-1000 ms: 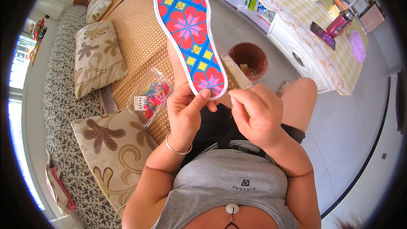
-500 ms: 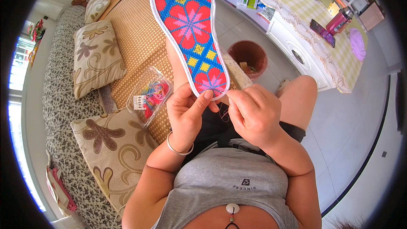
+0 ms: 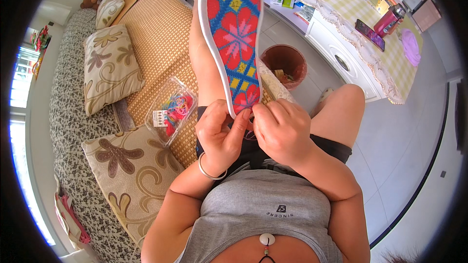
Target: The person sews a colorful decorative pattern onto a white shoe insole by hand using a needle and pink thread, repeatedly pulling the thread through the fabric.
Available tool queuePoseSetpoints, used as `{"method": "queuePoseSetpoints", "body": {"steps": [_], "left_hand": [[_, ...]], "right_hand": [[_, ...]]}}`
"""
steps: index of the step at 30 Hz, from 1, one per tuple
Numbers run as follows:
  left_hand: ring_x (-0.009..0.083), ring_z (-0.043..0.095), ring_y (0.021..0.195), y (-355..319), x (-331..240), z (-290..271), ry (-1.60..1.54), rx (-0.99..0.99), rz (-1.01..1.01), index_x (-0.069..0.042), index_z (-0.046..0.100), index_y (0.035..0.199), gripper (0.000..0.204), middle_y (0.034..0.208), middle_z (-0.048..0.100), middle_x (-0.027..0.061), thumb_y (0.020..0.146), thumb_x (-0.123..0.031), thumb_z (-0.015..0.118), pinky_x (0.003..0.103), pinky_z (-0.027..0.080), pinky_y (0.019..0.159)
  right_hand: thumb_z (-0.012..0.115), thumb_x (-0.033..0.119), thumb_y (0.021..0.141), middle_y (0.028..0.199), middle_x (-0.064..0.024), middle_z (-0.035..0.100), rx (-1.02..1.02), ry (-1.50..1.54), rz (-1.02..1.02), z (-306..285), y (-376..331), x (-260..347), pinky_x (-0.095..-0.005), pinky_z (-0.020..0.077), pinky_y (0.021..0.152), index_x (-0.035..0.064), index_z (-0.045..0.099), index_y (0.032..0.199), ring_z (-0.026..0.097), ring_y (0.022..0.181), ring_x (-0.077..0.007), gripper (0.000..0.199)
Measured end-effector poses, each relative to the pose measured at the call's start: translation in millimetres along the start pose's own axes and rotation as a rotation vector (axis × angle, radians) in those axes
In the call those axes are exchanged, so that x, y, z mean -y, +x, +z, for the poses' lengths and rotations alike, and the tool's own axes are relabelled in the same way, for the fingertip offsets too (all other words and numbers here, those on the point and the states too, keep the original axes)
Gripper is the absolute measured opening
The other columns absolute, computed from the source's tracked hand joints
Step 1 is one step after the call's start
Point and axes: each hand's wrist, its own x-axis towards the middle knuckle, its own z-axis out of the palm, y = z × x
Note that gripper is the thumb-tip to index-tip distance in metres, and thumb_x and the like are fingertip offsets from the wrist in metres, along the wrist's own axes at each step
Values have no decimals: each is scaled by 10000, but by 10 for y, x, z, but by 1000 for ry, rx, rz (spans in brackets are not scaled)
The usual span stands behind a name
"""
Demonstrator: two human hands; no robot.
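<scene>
A stitched insole (image 3: 236, 39) with a white edge, red and pink flowers, blue ground and yellow diamonds extends away from me, tilted up. My left hand (image 3: 220, 131) grips its near rounded end, thumb on the patterned face and fingers behind. Right at that same end, my right hand (image 3: 282, 129) has thumb and forefinger pinched together against the edge; whatever is between them is too small to make out. A thin pink thread (image 3: 250, 135) loops below the fingertips, over my dark shorts.
A clear plastic box (image 3: 171, 112) of coloured threads lies on the woven mat to my left, near patterned cushions (image 3: 131, 165). A brown bin (image 3: 284, 65) stands on the floor ahead. On the cloth-covered table at right are a phone (image 3: 370, 34) and a red flask (image 3: 390, 21).
The insole has swung more upright and its far end has shifted right. My right hand has moved left, closer to my left thumb.
</scene>
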Motion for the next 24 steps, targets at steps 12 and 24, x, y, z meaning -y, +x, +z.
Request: {"method": "queuePoseSetpoints", "body": {"steps": [12, 24], "left_hand": [[80, 580, 594, 30, -120, 50, -432, -21, -298, 46, 608, 900, 46, 813, 630, 71, 855, 50, 606, 195, 465, 515], [159, 557, 582, 87, -114, -18, -843, 114, -504, 38, 607, 982, 138, 835, 649, 140, 902, -63, 558, 279, 502, 582]], "right_hand": [[681, -17, 721, 734, -88, 582, 14, 116, 97, -75, -45, 15, -308, 444, 518, 20, 588, 854, 553, 589, -231, 166], [643, 181, 855, 861, -94, 654, 141, 1895, 1222, 50, -158, -127, -271, 441, 713, -16, 650, 933, 594, 763, -157, 212]]}}
